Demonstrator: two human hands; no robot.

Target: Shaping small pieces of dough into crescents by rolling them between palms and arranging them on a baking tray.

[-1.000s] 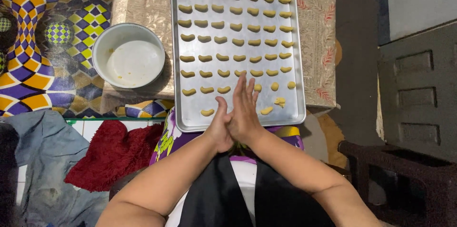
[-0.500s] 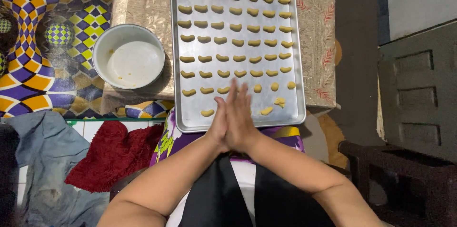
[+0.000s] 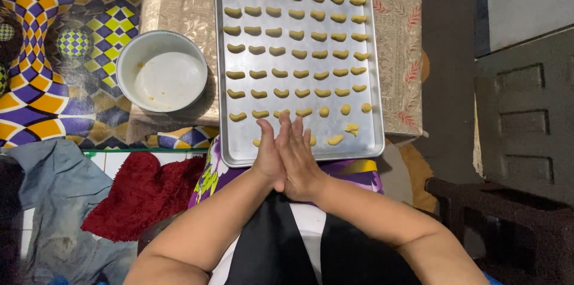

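My left hand (image 3: 268, 154) and my right hand (image 3: 303, 162) are pressed flat together, palm against palm, fingers straight and pointing away from me. They hover over the near edge of a long metal baking tray (image 3: 366, 136). Whether anything lies between the palms is hidden. Rows of small curved yellow dough pieces (image 3: 299, 53) fill the tray. The nearest row is short, with a few pieces (image 3: 335, 139) just right of my fingertips.
A white bowl (image 3: 161, 71) with yellow smears stands left of the tray on a beige patterned cloth (image 3: 398, 52). A red towel (image 3: 140, 194) and a blue denim cloth (image 3: 52, 201) lie at lower left. Dark furniture (image 3: 526, 111) stands at right.
My palms have slid against each other: the right hand, reaching further forward a second ago, has drawn back level with the left. The tray and bowl have not moved.
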